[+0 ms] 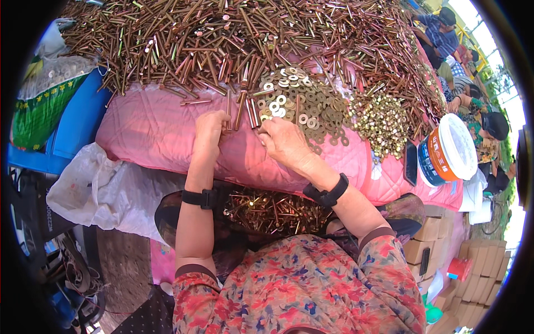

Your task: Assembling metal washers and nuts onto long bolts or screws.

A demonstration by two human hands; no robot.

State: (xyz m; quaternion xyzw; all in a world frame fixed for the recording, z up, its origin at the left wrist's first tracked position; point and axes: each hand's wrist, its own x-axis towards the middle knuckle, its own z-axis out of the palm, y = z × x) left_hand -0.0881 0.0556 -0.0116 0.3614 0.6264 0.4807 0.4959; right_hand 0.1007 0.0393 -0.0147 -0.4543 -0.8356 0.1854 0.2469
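Observation:
My left hand (209, 132) is closed, with its fingertips around the lower end of a thin copper-coloured metal rod (228, 103). To its right, my right hand (285, 142) has thumb and fingers pinched together. Its fingertips are close to the lower ends of a few upright metal tubes (254, 113); whatever they grip is hidden. Flat round washers (324, 114) lie in a heap just beyond my right hand. Small brassy nuts (382, 123) are piled to the right of the washers. A broad heap of copper-coloured rods and tubes (222, 42) covers the far side.
Pink quilted cloth (150, 131) covers the work surface. A lidded bucket (448, 150) and a dark phone (411, 163) stand at right. More rods (272, 211) lie below the front edge. Sacks (47, 106) sit at left, cardboard boxes (479, 273) lower right, people (489, 125) beyond.

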